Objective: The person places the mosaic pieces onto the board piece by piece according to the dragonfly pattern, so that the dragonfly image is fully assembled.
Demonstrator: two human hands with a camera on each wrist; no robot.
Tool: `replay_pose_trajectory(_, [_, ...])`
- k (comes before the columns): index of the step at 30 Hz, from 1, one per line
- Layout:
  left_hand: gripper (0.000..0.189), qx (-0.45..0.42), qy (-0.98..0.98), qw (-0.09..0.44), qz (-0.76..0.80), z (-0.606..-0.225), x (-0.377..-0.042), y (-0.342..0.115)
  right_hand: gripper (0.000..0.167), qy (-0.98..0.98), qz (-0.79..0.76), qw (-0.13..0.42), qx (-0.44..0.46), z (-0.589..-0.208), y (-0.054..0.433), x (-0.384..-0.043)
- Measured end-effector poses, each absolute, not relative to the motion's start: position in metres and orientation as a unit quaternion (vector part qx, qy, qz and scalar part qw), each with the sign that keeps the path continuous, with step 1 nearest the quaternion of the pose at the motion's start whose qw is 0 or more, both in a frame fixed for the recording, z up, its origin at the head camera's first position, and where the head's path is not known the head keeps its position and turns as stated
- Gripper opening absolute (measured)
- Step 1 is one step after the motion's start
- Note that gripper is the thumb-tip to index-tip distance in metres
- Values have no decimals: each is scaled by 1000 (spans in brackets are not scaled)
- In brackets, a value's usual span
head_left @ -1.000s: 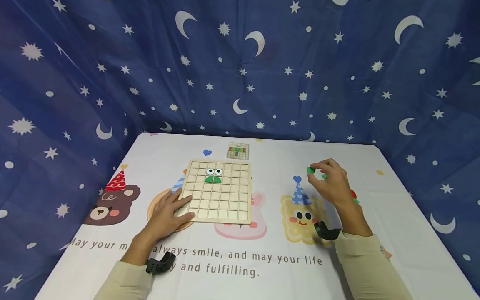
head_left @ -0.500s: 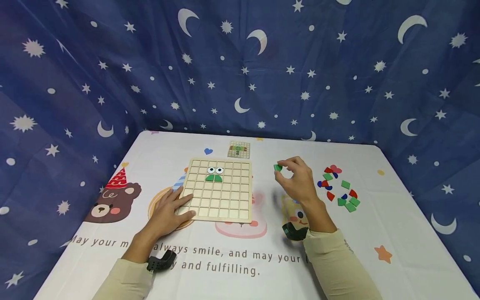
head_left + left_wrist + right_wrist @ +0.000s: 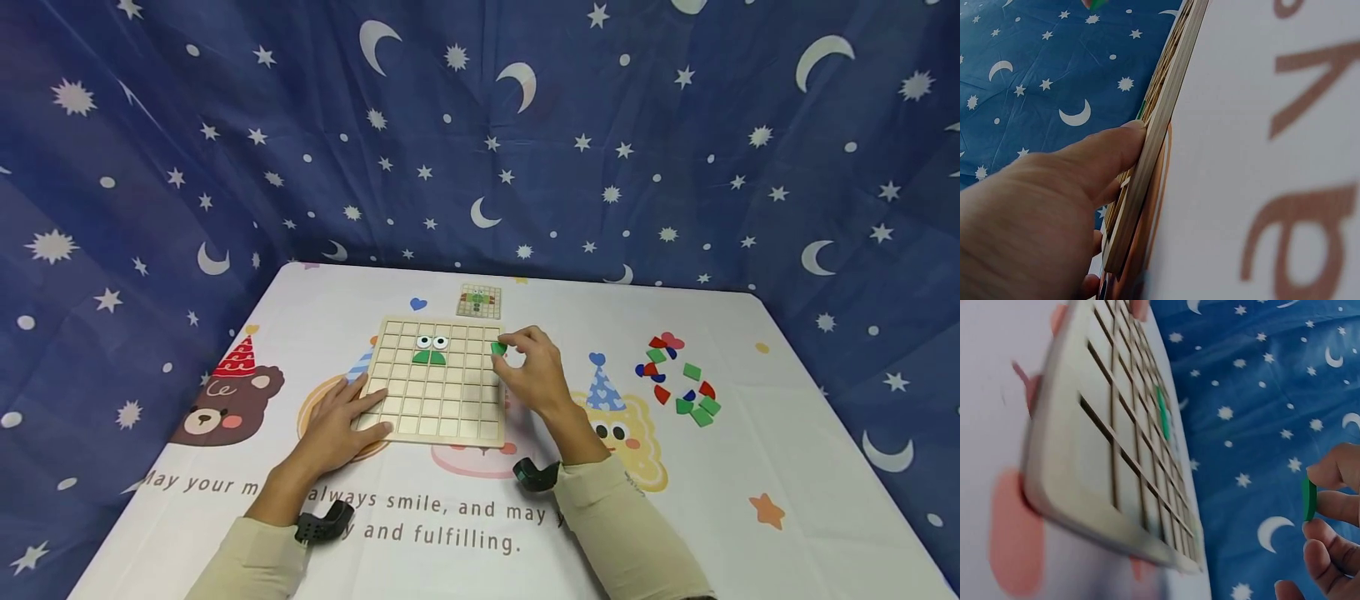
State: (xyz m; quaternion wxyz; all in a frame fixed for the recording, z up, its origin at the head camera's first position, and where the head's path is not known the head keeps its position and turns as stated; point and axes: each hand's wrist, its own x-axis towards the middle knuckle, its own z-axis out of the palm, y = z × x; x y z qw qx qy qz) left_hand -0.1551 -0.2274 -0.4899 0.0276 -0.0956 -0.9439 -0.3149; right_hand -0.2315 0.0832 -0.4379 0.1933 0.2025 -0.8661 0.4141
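Note:
A pale wooden grid board [image 3: 442, 408] lies on the table. Two round eye pieces [image 3: 432, 342] sit in its upper cells, directly above two green curved pieces [image 3: 429, 357]. My left hand [image 3: 332, 429] rests on the lower left edge of the board, fingers spread; in the left wrist view its thumb [image 3: 1110, 147] lies over the wooden rim. Over the upper right edge of the board, my right hand [image 3: 538, 371] pinches a green tile [image 3: 498, 347] between thumb and fingertips. The right wrist view has this tile [image 3: 1309, 499] edge-on, so its full outline is hidden.
A small picture card [image 3: 478, 302] with a printed grid pattern lies behind the board. Loose red, blue and green pieces [image 3: 692, 371] are scattered at the right. A dark blue star-and-moon curtain [image 3: 480, 150] hangs behind the printed white tablecloth [image 3: 420, 567].
My right hand has carried the green tile leftward from near the loose pieces to the board's right edge, uncovering those pieces. The left hand stays on the board.

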Motion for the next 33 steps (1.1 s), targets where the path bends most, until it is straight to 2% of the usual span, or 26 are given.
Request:
replay_pose_trajectory(21, [60, -97, -944, 30, -313, -492, -157, -228, 29, -893, 406, 84, 176, -470, 10, -241])
replay_pose_trajectory(33, [60, -97, -946, 26, -309, -493, -157, -229, 26, -933, 306, 72, 175, -478, -10, -243])
